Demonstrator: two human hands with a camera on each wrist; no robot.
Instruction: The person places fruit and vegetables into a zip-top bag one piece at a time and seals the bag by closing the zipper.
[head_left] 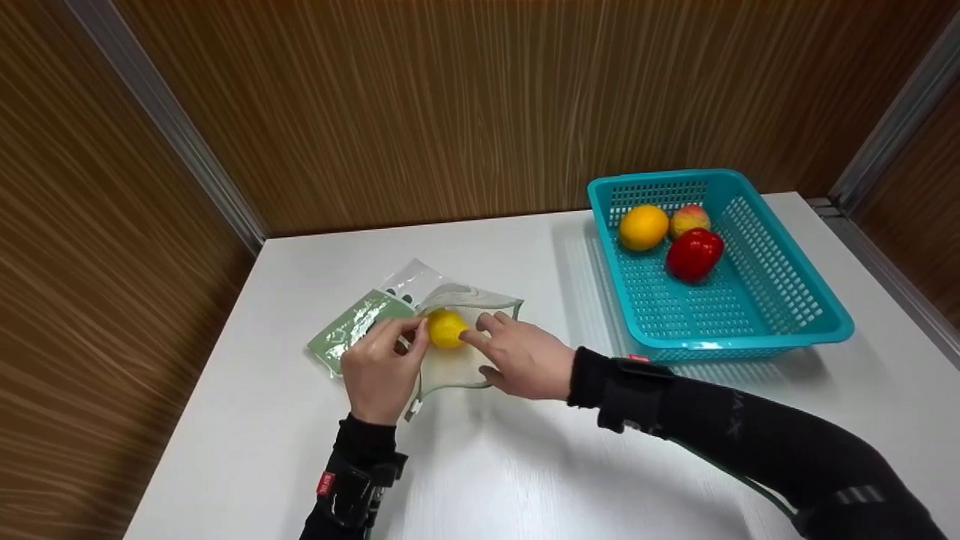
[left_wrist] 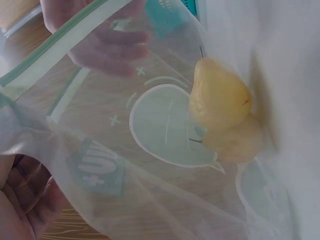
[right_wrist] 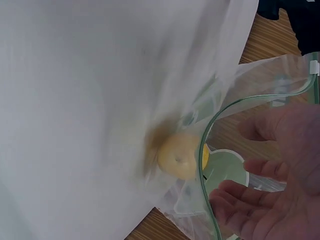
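A clear zip bag with a green-edged mouth lies on the table, its mouth spread toward me. A yellow pear is inside, showing through the plastic in the left wrist view with a paler pear-like shape right below it. My left hand pinches the left edge of the bag between thumb and forefinger, beside the pear. At the right side of the mouth, my right hand reaches in with loosely bent, spread fingers, the forefinger right by the pear. Green printed shapes mark the bag's plastic.
A flat green plastic packet lies left of the bag, partly behind my left hand. To the right stands a turquoise basket holding an orange fruit, a peach and a red pepper-like item. A wood-grain panel closes off the table's back.
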